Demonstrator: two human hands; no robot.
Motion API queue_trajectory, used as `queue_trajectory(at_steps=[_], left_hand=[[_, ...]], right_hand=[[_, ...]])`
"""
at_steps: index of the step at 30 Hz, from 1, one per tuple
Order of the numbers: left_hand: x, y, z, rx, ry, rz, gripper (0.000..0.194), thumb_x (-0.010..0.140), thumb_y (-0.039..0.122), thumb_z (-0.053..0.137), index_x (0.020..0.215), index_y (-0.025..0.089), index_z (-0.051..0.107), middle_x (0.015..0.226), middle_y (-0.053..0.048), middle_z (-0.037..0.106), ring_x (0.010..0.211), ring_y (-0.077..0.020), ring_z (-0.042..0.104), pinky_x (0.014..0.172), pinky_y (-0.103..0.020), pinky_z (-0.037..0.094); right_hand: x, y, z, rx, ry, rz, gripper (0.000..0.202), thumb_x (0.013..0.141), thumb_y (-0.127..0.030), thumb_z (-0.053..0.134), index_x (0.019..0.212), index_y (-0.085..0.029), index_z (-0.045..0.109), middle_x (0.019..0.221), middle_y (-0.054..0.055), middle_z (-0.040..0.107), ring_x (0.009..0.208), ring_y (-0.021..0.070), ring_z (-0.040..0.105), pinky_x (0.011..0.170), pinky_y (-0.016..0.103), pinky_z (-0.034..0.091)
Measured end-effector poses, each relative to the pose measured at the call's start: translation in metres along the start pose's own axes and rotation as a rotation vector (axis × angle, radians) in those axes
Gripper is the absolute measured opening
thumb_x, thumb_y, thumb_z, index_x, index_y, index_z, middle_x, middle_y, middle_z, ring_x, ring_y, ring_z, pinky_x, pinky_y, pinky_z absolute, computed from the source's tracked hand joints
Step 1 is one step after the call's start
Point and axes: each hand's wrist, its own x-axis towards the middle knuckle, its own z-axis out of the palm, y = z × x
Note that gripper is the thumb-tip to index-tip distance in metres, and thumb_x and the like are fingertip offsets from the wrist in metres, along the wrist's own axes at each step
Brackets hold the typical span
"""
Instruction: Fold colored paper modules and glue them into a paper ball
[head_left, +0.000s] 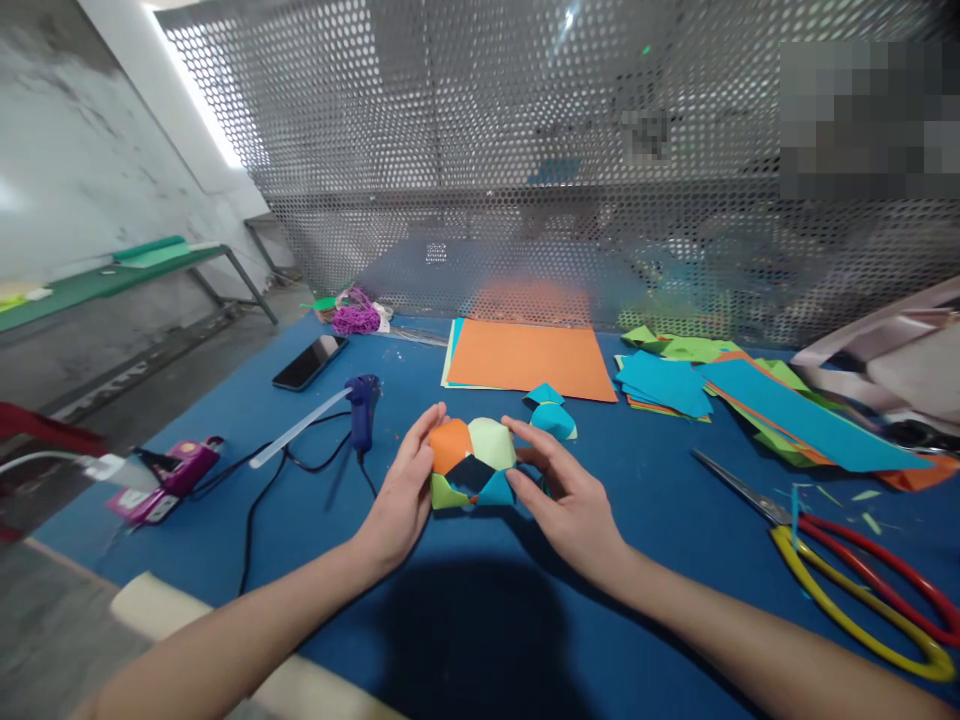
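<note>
Between my two hands is a small hollow paper shape (493, 446), made of joined orange, pale green, lime and blue pieces with an opening facing me. My left hand (405, 492) is closed on its left side, thumb near the orange piece. On the right side, the thumb and fingers of my right hand (566, 500) grip it by the pale green and blue pieces. Just behind the right hand lies a folded blue paper piece (551, 415). A blue glue gun (363, 412) with a long clear glue stick rests to the left.
Orange sheets (532, 360) lie at the back, with blue cut squares (664, 383) and paper strips (810, 415) to their right. Large scissors (847, 580) lie at right. A phone (310, 362), purple string (356, 316) and a purple power strip (165, 482) are at left. A perforated metal panel (480, 150) stands behind.
</note>
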Motion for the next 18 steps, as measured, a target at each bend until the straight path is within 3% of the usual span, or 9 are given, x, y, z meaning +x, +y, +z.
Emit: queue_trajectory(at_steps=[5, 11, 18], left_hand=[[-0.0009, -0.0030, 0.0001, 0.045, 0.019, -0.060, 0.045, 0.091, 0.039, 0.044, 0.134, 0.027, 0.041, 0.145, -0.007, 0.041, 0.130, -0.0240, 0.041, 0.106, -0.042, 0.037], [-0.0039, -0.0042, -0.0007, 0.121, 0.042, -0.017, 0.044, 0.090, 0.038, 0.048, 0.134, 0.031, 0.043, 0.145, -0.004, 0.041, 0.133, -0.0216, 0.037, 0.112, -0.039, 0.026], [-0.0021, 0.0036, 0.0025, 0.017, 0.036, -0.109, 0.048, 0.088, 0.040, 0.050, 0.134, 0.029, 0.044, 0.146, -0.005, 0.040, 0.132, -0.0250, 0.038, 0.110, -0.041, 0.029]], right_hand=[[-0.0031, 0.0030, 0.0026, -0.074, -0.019, -0.090, 0.043, 0.087, -0.019, 0.053, 0.128, -0.031, 0.051, 0.129, 0.005, 0.057, 0.120, 0.0207, 0.052, 0.096, 0.041, 0.050], [-0.0045, 0.0024, 0.0047, -0.083, -0.022, -0.100, 0.043, 0.088, -0.018, 0.053, 0.129, -0.031, 0.049, 0.128, 0.005, 0.057, 0.119, 0.0199, 0.053, 0.096, 0.041, 0.051], [-0.0026, 0.0044, 0.0039, -0.076, -0.032, -0.090, 0.040, 0.088, -0.020, 0.053, 0.127, -0.029, 0.050, 0.128, 0.007, 0.056, 0.118, 0.0210, 0.053, 0.094, 0.042, 0.051]])
